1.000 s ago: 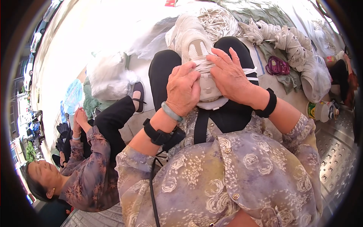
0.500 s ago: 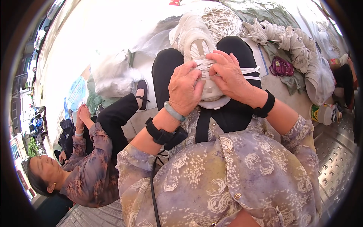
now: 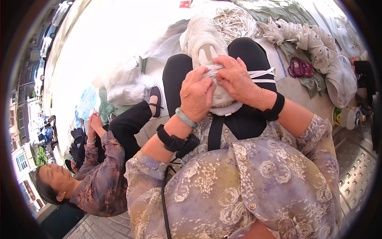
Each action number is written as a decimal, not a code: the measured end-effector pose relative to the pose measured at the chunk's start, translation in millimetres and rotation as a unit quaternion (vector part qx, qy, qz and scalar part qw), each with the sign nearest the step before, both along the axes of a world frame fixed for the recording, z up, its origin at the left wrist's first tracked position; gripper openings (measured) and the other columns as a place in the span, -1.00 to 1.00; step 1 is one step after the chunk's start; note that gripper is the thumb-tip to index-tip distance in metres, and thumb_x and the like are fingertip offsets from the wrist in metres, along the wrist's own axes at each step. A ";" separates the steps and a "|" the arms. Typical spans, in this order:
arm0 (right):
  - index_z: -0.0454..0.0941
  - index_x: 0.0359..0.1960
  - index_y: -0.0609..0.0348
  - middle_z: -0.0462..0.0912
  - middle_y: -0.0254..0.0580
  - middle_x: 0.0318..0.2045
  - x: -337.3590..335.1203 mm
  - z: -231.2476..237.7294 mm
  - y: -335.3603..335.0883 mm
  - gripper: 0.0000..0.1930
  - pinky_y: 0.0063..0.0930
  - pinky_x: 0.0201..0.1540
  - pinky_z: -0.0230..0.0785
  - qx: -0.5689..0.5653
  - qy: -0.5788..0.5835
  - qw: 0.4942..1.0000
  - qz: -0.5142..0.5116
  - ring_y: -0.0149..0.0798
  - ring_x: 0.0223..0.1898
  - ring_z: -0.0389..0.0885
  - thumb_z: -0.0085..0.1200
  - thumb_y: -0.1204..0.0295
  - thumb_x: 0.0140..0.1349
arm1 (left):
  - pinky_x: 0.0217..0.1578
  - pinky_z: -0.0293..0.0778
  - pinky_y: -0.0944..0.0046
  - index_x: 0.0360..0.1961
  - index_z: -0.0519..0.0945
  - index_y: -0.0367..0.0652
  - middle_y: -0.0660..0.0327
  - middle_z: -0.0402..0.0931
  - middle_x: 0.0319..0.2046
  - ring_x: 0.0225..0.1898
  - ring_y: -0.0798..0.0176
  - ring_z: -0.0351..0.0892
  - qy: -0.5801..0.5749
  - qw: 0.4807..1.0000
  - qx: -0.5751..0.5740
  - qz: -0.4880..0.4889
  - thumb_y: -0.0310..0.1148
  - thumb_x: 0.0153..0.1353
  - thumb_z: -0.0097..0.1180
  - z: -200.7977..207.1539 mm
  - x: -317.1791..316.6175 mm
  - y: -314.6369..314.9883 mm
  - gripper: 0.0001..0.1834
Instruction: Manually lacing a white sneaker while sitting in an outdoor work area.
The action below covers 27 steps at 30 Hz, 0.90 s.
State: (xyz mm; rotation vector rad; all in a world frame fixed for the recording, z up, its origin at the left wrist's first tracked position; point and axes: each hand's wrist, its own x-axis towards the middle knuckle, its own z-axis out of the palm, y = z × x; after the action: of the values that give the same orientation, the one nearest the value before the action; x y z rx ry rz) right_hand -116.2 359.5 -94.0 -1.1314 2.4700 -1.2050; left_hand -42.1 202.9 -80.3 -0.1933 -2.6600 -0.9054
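Observation:
Between my knees rests a beige-white shoe upper (image 3: 223, 97), with white flat laces criss-crossed over its opening. My left hand (image 3: 195, 93) is closed at its left edge, thumb against the bent fingers. Opposite it, my right hand (image 3: 240, 84) pinches thumb and forefinger together on the lacing. Whatever lies right between the fingertips is mostly hidden. Loose white shoelace ends (image 3: 262, 75) stretch rightward over my right knee. Just beyond my fingers, a stack of similar shoe uppers (image 3: 199, 34) runs away from me.
A heap of white laces (image 3: 236, 24) lies ahead. Tied shoe uppers (image 3: 306, 38) curve along the right, near a purple pouch (image 3: 298, 67) and a plastic jar (image 3: 347, 117). A plastic bag (image 3: 127, 85) stands left. Beside me sits another person (image 3: 97, 175) holding a blue-white fan (image 3: 87, 102).
Both hands stay at the lacing, with small finger shifts. The right thumb and forefinger have drawn slightly left and closer together. The whole view has shifted a little.

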 end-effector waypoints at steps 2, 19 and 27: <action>0.50 -0.49 0.21 0.33 -0.11 0.11 0.0 2.7 1.9 -0.93 0.30 0.21 -0.13 0.016 0.016 1.000 0.011 -0.06 0.25 0.19 0.01 0.49 0.09 | -0.04 0.38 0.13 -0.46 0.53 -0.29 -0.01 0.47 -0.11 -0.09 -0.05 0.46 -0.011 1.000 -0.004 -0.006 -0.57 -0.12 0.19 0.3 -1.5 1.6 -0.86; 0.46 -0.48 0.26 0.30 0.01 0.17 -6.5 20.4 14.7 -0.93 0.31 0.25 -0.15 0.076 -0.001 0.995 0.072 0.01 0.27 0.16 0.03 0.54 -0.04 | -0.02 0.34 0.09 -0.44 0.46 -0.27 -0.06 0.43 -0.07 -0.05 -0.11 0.43 -0.052 0.998 -0.025 -0.005 -0.57 -0.10 0.17 15.0 6.3 4.3 -0.84; 0.49 -0.45 0.27 0.30 -0.02 0.18 -5.7 22.1 13.7 -0.92 0.28 0.25 -0.11 0.092 0.019 0.994 0.061 0.01 0.27 0.17 0.04 0.54 0.00 | -0.05 0.37 0.10 -0.41 0.49 -0.29 -0.06 0.44 -0.07 -0.06 -0.09 0.45 -0.007 0.999 -0.034 -0.004 -0.53 -0.13 0.20 4.8 -1.3 5.2 -0.80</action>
State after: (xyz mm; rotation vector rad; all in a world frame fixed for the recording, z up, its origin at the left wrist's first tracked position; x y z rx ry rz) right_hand -121.9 373.2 -72.0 -1.2433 2.4398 -0.9096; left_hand -43.4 208.1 -75.4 -0.2141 -2.7057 -0.8229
